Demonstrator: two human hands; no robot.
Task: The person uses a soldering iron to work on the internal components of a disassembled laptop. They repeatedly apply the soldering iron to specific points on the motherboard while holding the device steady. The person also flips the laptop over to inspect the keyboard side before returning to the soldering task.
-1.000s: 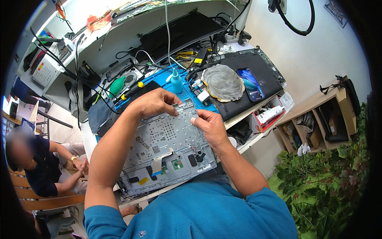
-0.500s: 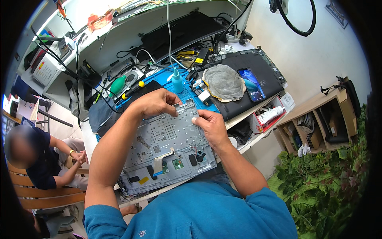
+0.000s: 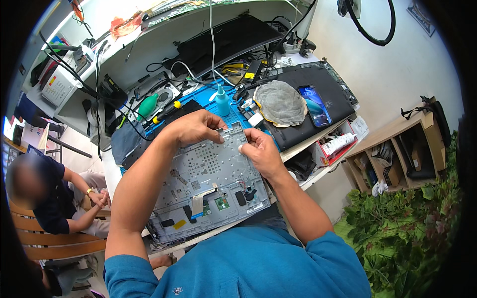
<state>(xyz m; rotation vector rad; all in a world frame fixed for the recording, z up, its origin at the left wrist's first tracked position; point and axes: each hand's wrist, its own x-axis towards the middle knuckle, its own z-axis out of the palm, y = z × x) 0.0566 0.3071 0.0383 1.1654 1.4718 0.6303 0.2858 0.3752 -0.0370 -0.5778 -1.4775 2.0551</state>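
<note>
one red-edged box point(image 3: 326, 162) holds a tube point(image 3: 339, 143); hands point(image 3: 198, 129) point(image 3: 264, 154) grip a panel point(image 3: 204, 167)

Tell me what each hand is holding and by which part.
Both hands hold one flat grey perforated laptop chassis: the left hand by its far edge, the right hand by its right edge, near the far corner.

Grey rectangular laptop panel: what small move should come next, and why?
Perhaps tilt the grey rectangular laptop panel up slightly at its far right corner: the right hand appears to pinch the edge there, and the left hand is at the far edge. Gently, I'd say, because a whitish flat ribbon cable lies exposed on the near part.
</note>
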